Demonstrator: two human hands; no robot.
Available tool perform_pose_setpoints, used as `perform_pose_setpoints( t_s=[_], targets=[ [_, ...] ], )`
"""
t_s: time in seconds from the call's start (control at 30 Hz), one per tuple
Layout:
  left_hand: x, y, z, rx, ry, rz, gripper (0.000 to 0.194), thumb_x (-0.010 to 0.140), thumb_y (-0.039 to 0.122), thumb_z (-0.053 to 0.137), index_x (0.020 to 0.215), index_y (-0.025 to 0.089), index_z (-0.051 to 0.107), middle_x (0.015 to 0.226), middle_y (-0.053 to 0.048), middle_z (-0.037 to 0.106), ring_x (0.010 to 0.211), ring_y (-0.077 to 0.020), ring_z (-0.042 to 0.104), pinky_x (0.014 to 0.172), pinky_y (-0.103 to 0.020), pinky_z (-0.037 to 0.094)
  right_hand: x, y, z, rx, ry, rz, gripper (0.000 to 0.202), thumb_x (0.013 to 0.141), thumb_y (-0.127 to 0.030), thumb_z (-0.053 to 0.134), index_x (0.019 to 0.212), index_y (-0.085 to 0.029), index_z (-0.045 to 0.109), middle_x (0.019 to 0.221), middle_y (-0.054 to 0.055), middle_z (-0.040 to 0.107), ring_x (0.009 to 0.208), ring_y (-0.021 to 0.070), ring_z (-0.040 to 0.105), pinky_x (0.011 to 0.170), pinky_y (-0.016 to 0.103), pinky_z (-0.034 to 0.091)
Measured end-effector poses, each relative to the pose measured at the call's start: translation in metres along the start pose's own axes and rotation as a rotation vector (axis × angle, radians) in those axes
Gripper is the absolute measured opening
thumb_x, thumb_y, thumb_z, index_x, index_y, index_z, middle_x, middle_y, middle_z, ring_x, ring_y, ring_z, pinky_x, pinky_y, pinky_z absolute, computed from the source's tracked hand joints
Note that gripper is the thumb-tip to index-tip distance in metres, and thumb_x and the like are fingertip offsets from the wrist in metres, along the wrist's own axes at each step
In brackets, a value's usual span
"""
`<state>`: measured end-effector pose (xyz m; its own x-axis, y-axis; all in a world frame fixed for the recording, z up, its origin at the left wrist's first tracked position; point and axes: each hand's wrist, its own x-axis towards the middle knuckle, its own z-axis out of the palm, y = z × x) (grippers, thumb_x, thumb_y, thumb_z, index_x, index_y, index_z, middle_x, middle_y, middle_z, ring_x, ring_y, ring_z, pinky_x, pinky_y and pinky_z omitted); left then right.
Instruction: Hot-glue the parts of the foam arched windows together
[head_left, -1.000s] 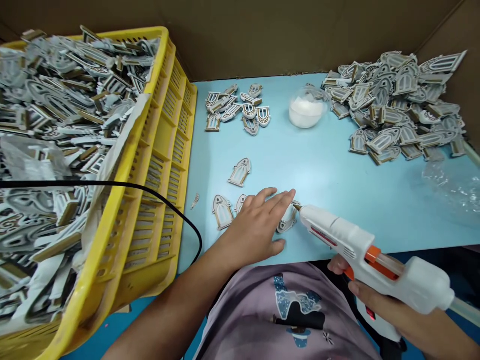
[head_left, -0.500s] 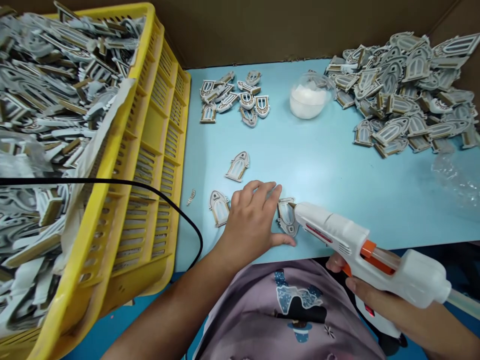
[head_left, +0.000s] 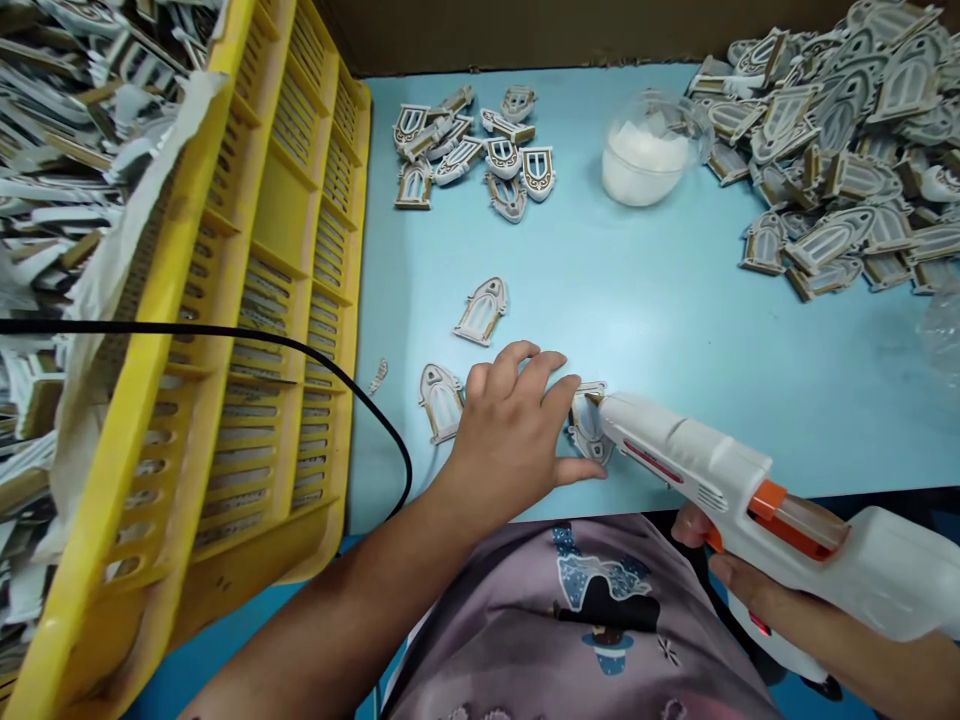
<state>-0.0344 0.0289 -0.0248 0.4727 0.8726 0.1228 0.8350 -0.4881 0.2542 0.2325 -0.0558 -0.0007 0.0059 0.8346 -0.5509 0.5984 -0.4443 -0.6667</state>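
My left hand (head_left: pixel 514 425) rests on the light blue table with its fingers apart, thumb and forefinger at the left side and lower end of a small arched window piece (head_left: pixel 590 425). My right hand (head_left: pixel 780 600) is wrapped round the handle of a white and orange glue gun (head_left: pixel 690 455). The gun's nozzle meets the upper right part of that piece. Two similar pieces lie left of my left hand: one upright arch (head_left: pixel 441 402) close beside the wrist, and another (head_left: pixel 482 312) above the knuckles.
A yellow crate (head_left: pixel 281 215) full of pieces stands at the left, with a black cable (head_left: pixel 300 347) crossing it. Farther back are a small group of pieces (head_left: pixel 502 157), a clear cup of white material (head_left: pixel 645 165) and a large pile (head_left: pixel 847 160) at the right.
The whole view has shifted and come closer, so the crate and pile sit nearer the edges. Both hands keep about the same places around the piece, with the nozzle still at its upper right.
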Motion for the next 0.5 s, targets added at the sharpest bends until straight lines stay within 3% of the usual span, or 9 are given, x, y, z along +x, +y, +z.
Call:
perform_pose_setpoints(
  t_s=[0.13,0.23,0.3,0.4,0.5],
  targets=[
    [0.000,0.000,0.001,-0.002,0.025,0.005,0.085,0.064,0.074,0.081,0.125,0.017,0.064,0.138,-0.013,0.063,0.129,-0.0387,0.046,0.089,-0.049,0.034,-0.014,-0.020,0.011,0.060,0.134,0.139,0.037,0.075,-0.065,0.064,0.089,-0.032,0.068,0.084,0.006,0.072,0.079,0.0247,0.072,0.072,0.033,0.064],
    [0.001,0.000,0.001,-0.006,0.025,0.002,0.084,0.065,0.073,0.082,0.125,0.017,0.064,0.138,-0.013,0.063,0.129,-0.0385,0.046,0.089,-0.048,0.034,-0.015,-0.027,0.008,0.015,0.113,0.146,0.040,0.073,-0.070,0.065,0.090,-0.034,0.069,0.061,0.002,0.057,0.053,0.0189,0.058,0.054,0.030,0.058],
    [0.001,0.000,0.001,-0.009,0.018,-0.001,0.082,0.065,0.072,0.083,0.124,0.018,0.064,0.138,-0.013,0.063,0.130,-0.0386,0.046,0.089,-0.048,0.034,-0.012,-0.024,0.003,-0.035,0.080,0.135,0.039,0.072,-0.069,0.068,0.086,-0.034,0.071,0.057,0.002,0.054,0.046,0.0179,0.051,0.046,0.030,0.054],
    [0.001,0.000,0.000,-0.014,0.013,-0.005,0.082,0.066,0.071,0.083,0.125,0.018,0.064,0.139,-0.013,0.063,0.130,-0.0389,0.046,0.090,-0.048,0.034,-0.007,-0.019,0.002,-0.031,0.087,0.131,0.038,0.066,-0.066,0.073,0.083,-0.032,0.071,0.069,0.006,0.066,0.058,0.0227,0.065,0.052,0.032,0.059],
    [0.001,0.000,0.000,-0.019,0.009,-0.008,0.081,0.066,0.071,0.083,0.125,0.018,0.064,0.139,-0.013,0.062,0.131,-0.0389,0.046,0.091,-0.049,0.034,-0.010,-0.025,0.012,0.050,0.145,0.132,0.038,0.070,-0.066,0.068,0.087,-0.032,0.068,0.077,0.005,0.070,0.072,0.0240,0.071,0.061,0.030,0.063]
  ],
)
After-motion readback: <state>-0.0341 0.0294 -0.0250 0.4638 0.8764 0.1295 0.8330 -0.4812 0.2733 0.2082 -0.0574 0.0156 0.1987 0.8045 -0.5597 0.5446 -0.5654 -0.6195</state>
